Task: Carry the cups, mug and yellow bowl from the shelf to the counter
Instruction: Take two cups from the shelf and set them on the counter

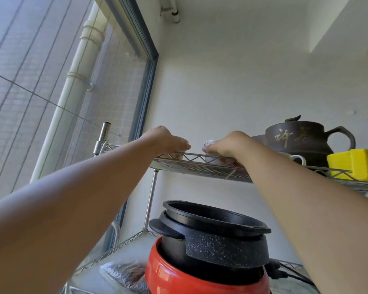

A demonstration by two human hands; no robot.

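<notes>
From the head camera, looking up at a wire shelf (200, 164), both arms reach to its top tier. The left hand (166, 141) sits at the left end with fingers curled down over something behind the rail; a pale sliver below the fingers may be a cup, but whether it is gripped I cannot tell. The right hand (227, 145) is cupped over a small white cup (210, 151), thumb at its left side — it looks closed around it, the cup low on the shelf behind the front rail.

To the right of that hand lie the remaining pieces: a white mug (295, 159) just beside the wrist, in front of a dark teapot (302, 139), and the yellow bowl (353, 164) farther right. The right hand is plainly nearer them. Any lift probably has to go up over the rail before coming toward the person.
</notes>
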